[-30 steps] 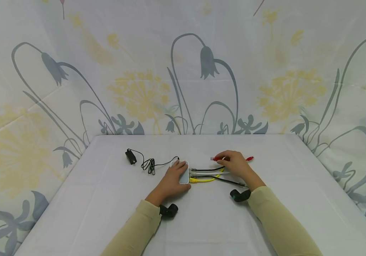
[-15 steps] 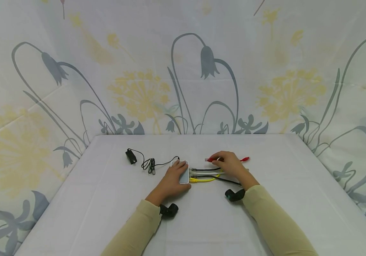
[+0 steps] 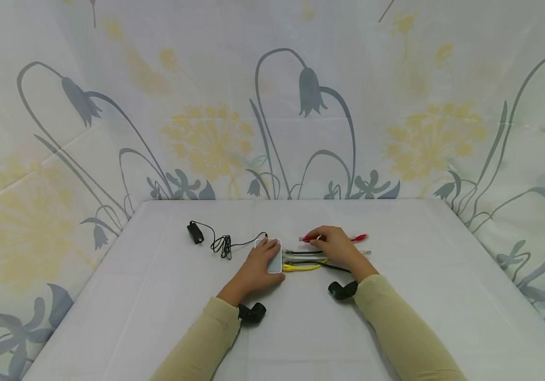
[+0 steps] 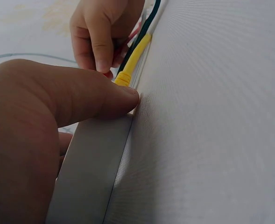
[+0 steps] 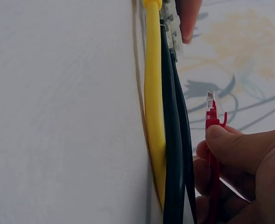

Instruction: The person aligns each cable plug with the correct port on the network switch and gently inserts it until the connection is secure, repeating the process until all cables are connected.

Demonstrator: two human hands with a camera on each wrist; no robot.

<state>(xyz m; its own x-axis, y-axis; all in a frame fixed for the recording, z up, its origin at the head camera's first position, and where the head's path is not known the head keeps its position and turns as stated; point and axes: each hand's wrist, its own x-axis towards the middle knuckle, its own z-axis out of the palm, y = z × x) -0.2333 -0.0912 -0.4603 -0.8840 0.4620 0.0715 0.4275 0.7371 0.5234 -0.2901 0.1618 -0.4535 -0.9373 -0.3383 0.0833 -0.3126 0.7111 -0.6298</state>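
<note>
My left hand (image 3: 253,265) lies over a small white network switch (image 3: 276,266), holding it with the thumb along its near edge and the fingers across its top. In the right wrist view, the thumb and fingers of my right hand (image 5: 247,154) pinch a red network cable (image 5: 213,119) just behind its clear plug, which points toward the switch side. The cable's other red end shows beyond the hand in the head view. Yellow (image 5: 154,93) and black cables (image 5: 173,140) run from the switch's right side, with a pale one (image 3: 365,253) among them, partly hidden beneath my right hand.
A black power adapter (image 3: 195,233) lies to the left on the white tabletop (image 3: 167,296). Its thin coiled cord (image 3: 222,246) reaches the back of the switch. A flower-patterned cloth (image 3: 215,132) stands behind the table.
My right hand has moved left with the red cable, bringing its plug nearer the switch. The left hand and switch stay where they were.
</note>
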